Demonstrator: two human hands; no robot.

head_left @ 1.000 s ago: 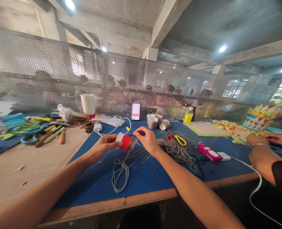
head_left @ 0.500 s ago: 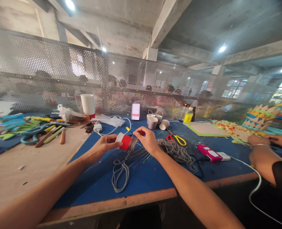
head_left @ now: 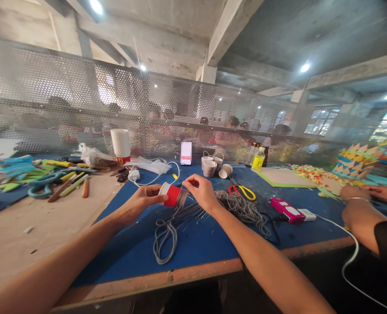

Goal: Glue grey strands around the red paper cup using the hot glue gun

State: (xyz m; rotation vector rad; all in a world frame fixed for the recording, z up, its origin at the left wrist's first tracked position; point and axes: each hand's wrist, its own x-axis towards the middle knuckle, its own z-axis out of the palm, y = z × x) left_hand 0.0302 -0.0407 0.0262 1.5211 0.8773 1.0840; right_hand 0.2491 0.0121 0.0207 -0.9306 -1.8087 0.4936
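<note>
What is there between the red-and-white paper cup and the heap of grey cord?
In the head view, the right hand and some grey strands are between the paper cup and the cord heap.

Banded in bright red and plain white, a round paper cup (head_left: 172, 196); in solid gray, a tangled heap of thin cord (head_left: 242, 206) and a looped bundle of gray cord (head_left: 174, 244), all against the deep blue flat surface (head_left: 121, 259), edged in reddish brown. Vivid in red and yellow, a pair of loop-handled scissors (head_left: 248, 193); in magenta with a white patch, a boxy device (head_left: 285, 209). Labeled in yellow, a small bottle (head_left: 258, 162). White above red, a tall stack of paper cups (head_left: 120, 144). Zigzagged in tan, yellow and blue, a pointed paper crown (head_left: 353, 162). Patterned with dense rows of dots, a gray perforated metal screen (head_left: 121, 93).
</note>
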